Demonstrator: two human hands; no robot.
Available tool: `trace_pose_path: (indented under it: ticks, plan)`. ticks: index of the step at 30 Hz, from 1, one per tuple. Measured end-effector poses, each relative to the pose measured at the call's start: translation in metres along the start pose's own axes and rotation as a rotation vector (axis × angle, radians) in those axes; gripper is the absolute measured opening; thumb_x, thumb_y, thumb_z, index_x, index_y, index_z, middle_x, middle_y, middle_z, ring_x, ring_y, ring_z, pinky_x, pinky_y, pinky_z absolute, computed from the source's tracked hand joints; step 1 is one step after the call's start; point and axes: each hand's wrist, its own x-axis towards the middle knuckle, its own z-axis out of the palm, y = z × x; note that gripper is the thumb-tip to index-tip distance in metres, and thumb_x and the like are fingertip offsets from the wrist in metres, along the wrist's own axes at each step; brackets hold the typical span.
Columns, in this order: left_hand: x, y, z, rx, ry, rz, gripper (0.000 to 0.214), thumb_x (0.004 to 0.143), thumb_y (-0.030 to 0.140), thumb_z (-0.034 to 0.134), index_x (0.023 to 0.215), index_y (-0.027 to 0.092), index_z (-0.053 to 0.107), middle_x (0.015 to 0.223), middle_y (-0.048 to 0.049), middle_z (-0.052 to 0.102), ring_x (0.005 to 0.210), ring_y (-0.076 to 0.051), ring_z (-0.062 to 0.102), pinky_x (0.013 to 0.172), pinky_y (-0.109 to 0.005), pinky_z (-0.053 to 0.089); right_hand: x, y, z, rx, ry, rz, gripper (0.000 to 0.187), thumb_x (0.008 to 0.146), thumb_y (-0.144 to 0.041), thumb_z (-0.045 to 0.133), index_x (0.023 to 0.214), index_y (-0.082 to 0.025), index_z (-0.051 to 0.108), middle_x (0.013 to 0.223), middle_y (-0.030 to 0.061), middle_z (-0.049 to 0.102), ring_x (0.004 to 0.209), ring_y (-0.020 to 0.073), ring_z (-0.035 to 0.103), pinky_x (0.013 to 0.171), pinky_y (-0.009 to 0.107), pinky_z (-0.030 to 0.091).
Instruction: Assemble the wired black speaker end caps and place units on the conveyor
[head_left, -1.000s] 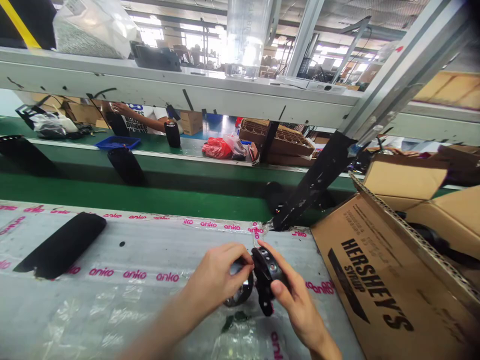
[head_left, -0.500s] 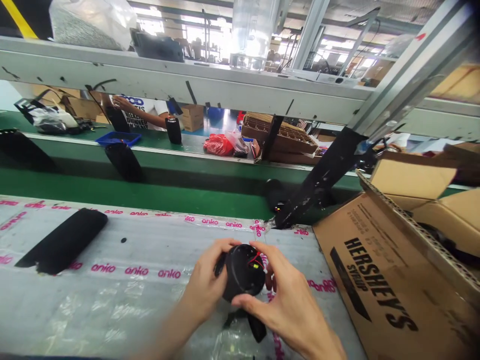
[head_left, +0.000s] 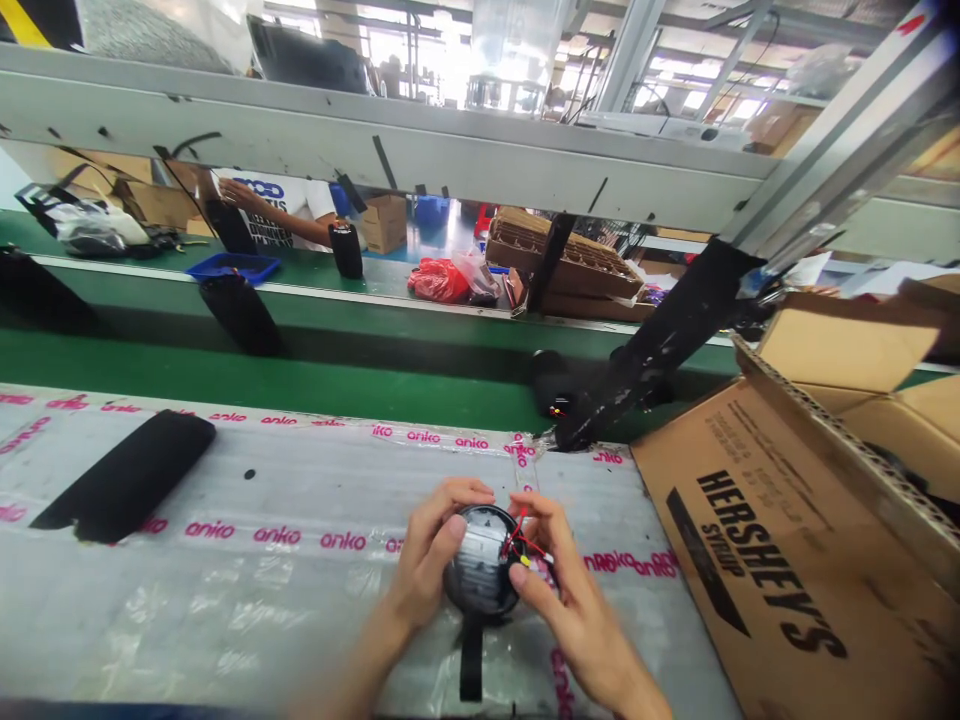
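My left hand (head_left: 431, 555) and right hand (head_left: 559, 590) are both clenched around a round black housing (head_left: 480, 565), with red wires (head_left: 521, 535) running beside my right thumb and a black strap (head_left: 471, 660) hanging from it. The housing sits well left of the Hershey's carton (head_left: 757, 530), over anko-printed plastic sheeting (head_left: 225, 590); a black padded strip (head_left: 124, 470) lies farther left of the carton.
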Motion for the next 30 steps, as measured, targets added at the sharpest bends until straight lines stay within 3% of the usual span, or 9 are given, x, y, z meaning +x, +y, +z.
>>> trace_pose_path:
  ticks: [5, 9, 12, 16, 19, 24, 27, 30]
  plan:
    - [0.000, 0.000, 0.001, -0.033, -0.070, -0.004, 0.052, 0.106, 0.065, 0.051, 0.119, 0.020, 0.074, 0.115, -0.0095, 0.076, 0.107, -0.026, 0.071, 0.096, -0.035, 0.055, -0.008, 0.042, 0.025, 0.388, 0.110, -0.100, 0.042, 0.103, -0.055, 0.065, 0.141, -0.038, 0.058, 0.133, 0.0013, 0.067, 0.117, 0.0224, 0.066, 0.102, 0.030, 0.056]
    - [-0.006, -0.004, 0.005, 0.006, -0.009, 0.049, 0.051, 0.103, 0.065, 0.055, 0.120, 0.020, 0.075, 0.117, -0.0090, 0.074, 0.107, -0.026, 0.070, 0.093, -0.033, 0.054, -0.014, 0.050, 0.037, 0.430, 0.176, -0.163, 0.041, 0.106, -0.048, 0.064, 0.146, -0.039, 0.063, 0.149, 0.0014, 0.065, 0.136, 0.0245, 0.062, 0.115, 0.033, 0.050]
    - [-0.005, -0.007, 0.003, -0.006, -0.019, 0.070, 0.053, 0.099, 0.067, 0.060, 0.120, 0.020, 0.075, 0.116, -0.0092, 0.073, 0.105, -0.026, 0.070, 0.089, -0.033, 0.055, -0.012, 0.048, 0.040, 0.450, 0.263, -0.182, 0.036, 0.105, -0.044, 0.067, 0.141, -0.039, 0.069, 0.144, -0.0005, 0.070, 0.136, 0.0226, 0.063, 0.116, 0.031, 0.049]
    - [-0.003, -0.010, -0.009, 0.068, -0.168, 0.137, 0.070, 0.097, 0.075, 0.058, 0.140, 0.022, 0.069, 0.137, -0.0137, 0.069, 0.128, -0.035, 0.065, 0.109, -0.042, 0.050, -0.002, 0.035, 0.043, 0.419, 0.381, -0.107, 0.023, 0.104, -0.044, 0.070, 0.123, -0.035, 0.078, 0.123, -0.0005, 0.079, 0.117, 0.0200, 0.072, 0.104, 0.026, 0.054]
    - [-0.004, -0.013, -0.018, 0.117, -0.221, 0.192, 0.087, 0.086, 0.083, 0.069, 0.151, 0.025, 0.061, 0.146, -0.0145, 0.065, 0.135, -0.037, 0.062, 0.117, -0.045, 0.046, 0.002, 0.028, 0.044, 0.416, 0.377, -0.093, 0.021, 0.103, -0.044, 0.069, 0.119, -0.034, 0.080, 0.118, -0.0004, 0.080, 0.112, 0.0205, 0.074, 0.100, 0.027, 0.057]
    - [-0.004, -0.017, -0.016, 0.068, -0.131, 0.205, 0.092, 0.073, 0.088, 0.076, 0.139, 0.026, 0.068, 0.132, -0.0126, 0.069, 0.123, -0.033, 0.068, 0.108, -0.041, 0.054, -0.009, 0.036, 0.037, 0.432, 0.175, -0.216, 0.044, 0.104, -0.047, 0.057, 0.146, -0.036, 0.066, 0.150, 0.0018, 0.068, 0.140, 0.0281, 0.062, 0.119, 0.038, 0.049]
    - [-0.006, -0.016, -0.011, 0.043, -0.110, 0.226, 0.088, 0.074, 0.088, 0.076, 0.135, 0.025, 0.070, 0.128, -0.0123, 0.069, 0.120, -0.032, 0.068, 0.105, -0.041, 0.055, -0.020, 0.047, 0.030, 0.198, 0.048, -0.310, 0.083, 0.088, -0.035, 0.072, 0.166, -0.035, 0.043, 0.171, 0.0041, 0.046, 0.159, 0.0358, 0.042, 0.133, 0.050, 0.033]
    - [-0.009, -0.012, -0.011, 0.056, -0.149, 0.249, 0.085, 0.074, 0.084, 0.080, 0.134, 0.025, 0.067, 0.127, -0.0125, 0.069, 0.121, -0.033, 0.067, 0.107, -0.045, 0.054, -0.025, 0.054, 0.028, 0.018, 0.005, -0.268, 0.108, 0.075, -0.016, 0.082, 0.170, -0.036, 0.034, 0.172, 0.0063, 0.046, 0.160, 0.0352, 0.043, 0.132, 0.050, 0.036]
